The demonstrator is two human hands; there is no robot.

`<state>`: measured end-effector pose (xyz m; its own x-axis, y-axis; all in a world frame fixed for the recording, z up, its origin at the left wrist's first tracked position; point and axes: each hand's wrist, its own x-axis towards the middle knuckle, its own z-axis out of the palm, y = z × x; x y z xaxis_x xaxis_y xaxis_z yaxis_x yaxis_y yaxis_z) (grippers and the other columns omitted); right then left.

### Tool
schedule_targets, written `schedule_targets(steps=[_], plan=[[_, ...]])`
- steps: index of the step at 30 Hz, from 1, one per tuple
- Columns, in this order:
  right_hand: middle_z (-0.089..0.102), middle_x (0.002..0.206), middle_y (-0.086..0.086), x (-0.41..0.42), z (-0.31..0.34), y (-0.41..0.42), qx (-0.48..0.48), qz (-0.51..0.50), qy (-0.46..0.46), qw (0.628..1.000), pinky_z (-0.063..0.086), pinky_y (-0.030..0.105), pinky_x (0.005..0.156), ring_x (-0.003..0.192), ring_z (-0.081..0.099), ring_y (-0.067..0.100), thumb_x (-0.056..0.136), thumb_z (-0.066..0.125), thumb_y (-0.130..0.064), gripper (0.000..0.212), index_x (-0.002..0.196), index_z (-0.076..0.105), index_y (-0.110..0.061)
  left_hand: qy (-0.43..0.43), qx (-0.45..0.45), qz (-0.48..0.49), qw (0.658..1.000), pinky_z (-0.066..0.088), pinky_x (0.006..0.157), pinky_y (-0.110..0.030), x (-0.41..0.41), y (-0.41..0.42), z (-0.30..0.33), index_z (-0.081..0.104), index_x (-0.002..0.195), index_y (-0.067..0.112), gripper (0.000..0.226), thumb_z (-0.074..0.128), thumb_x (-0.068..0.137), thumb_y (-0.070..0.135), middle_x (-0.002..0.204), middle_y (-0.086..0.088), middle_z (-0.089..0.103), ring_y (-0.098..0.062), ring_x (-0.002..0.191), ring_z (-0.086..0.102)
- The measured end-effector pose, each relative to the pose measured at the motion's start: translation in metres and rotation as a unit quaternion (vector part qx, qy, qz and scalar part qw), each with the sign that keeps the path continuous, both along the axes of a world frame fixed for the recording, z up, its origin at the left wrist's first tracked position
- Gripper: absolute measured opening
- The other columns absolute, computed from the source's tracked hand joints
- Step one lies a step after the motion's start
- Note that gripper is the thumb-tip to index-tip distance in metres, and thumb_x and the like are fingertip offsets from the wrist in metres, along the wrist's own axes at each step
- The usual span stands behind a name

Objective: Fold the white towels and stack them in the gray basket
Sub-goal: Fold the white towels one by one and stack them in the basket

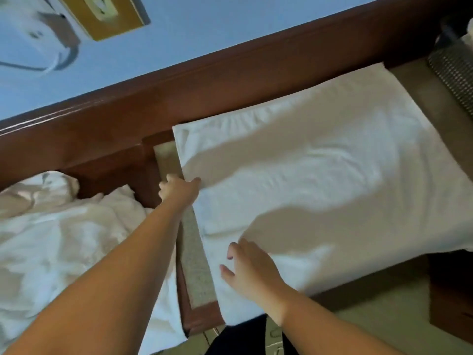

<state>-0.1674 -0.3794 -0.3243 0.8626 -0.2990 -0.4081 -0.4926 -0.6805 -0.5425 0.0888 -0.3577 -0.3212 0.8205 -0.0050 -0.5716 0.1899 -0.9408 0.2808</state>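
A white towel (320,175) lies spread flat over a wooden table with a grey top (194,267). My left hand (178,189) reaches out to the towel's left edge and pinches it with curled fingers. My right hand (249,267) rests flat on the near left part of the towel, fingers straight. A pile of crumpled white towels (66,239) lies to the left. The gray woven basket (455,73) shows at the far right edge, partly cut off.
A dark wooden rail (204,80) runs along the blue wall (179,34) behind the table. A wooden panel with a socket (107,14) hangs on the wall at top left. Pale floor (384,316) shows below the table's near edge.
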Motion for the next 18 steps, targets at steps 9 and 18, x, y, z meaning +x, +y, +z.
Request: schedule_targets(steps=[9,18], plan=[[0.059,0.085,0.002,0.024,-0.010,0.065,-0.100,-0.029,0.089,0.991,0.041,0.036,0.061,0.077,0.060,0.026,0.088,0.063,-0.049,0.036,0.096,0.060,-0.014,0.083,-0.132,0.022,0.988,0.053,0.073,-0.034,0.035,-0.026,-0.003,0.056,0.134,0.006,0.057,0.064,0.092,0.044,0.112,-0.010,0.067,-0.027,0.094,0.067],[0.055,0.120,0.007,0.009,0.008,0.059,-0.058,-0.105,0.140,0.983,0.052,0.037,0.087,0.109,0.059,0.027,0.091,0.063,-0.012,0.037,0.122,0.043,-0.015,0.123,-0.197,0.111,0.966,0.058,0.093,-0.035,0.042,-0.046,0.002,0.051,0.140,0.005,0.055,0.065,0.092,0.028,0.106,-0.005,0.060,-0.024,0.090,0.061]])
